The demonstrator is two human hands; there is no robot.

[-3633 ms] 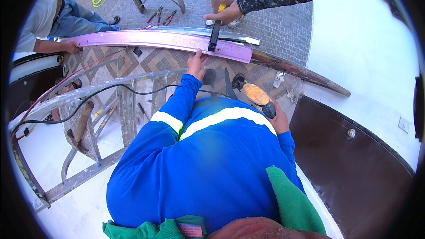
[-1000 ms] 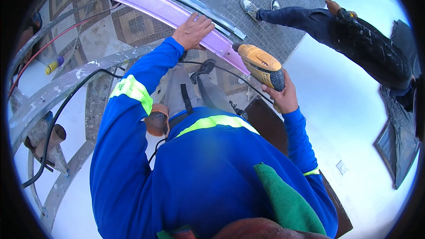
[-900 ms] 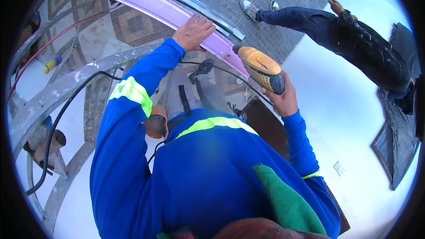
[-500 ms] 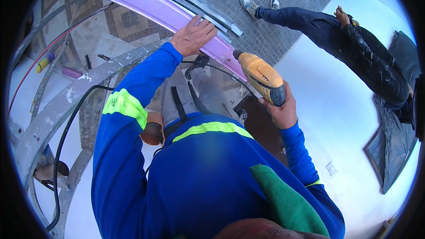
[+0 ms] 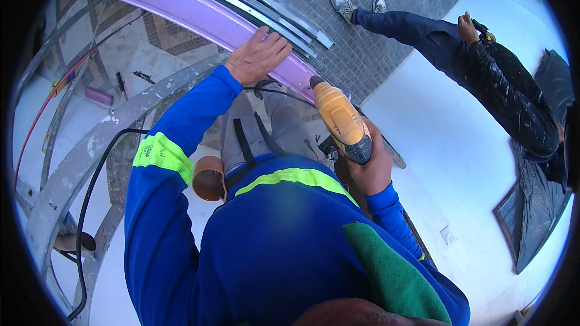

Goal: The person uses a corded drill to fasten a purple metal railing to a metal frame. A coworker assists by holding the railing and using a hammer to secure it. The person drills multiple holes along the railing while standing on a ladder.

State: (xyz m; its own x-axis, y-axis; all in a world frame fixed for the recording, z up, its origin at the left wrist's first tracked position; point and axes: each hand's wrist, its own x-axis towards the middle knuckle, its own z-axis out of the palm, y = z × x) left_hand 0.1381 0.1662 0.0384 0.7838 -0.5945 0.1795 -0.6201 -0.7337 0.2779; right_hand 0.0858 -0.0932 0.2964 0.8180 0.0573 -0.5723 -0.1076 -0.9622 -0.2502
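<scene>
Pink channel [image 5: 181,9] is lying beneath the left hand [image 5: 260,59], whose fingers are draping over it, grip unclear; the right hand [image 5: 374,166] is gripping a yellow drill [image 5: 338,113], its nose overlapping the channel's end ahead. Positioning is apparently finishing; no completed hole is showing clearly.

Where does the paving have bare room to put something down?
Bare grey paving lies between the metal strips, the co-worker's leg and the white wall. Crowded: around the yellow drill, and left along the ladder.

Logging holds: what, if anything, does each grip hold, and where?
Right grip: power tool, at its rear. Left grip: on pink channel near its end; hold unclear.
</scene>
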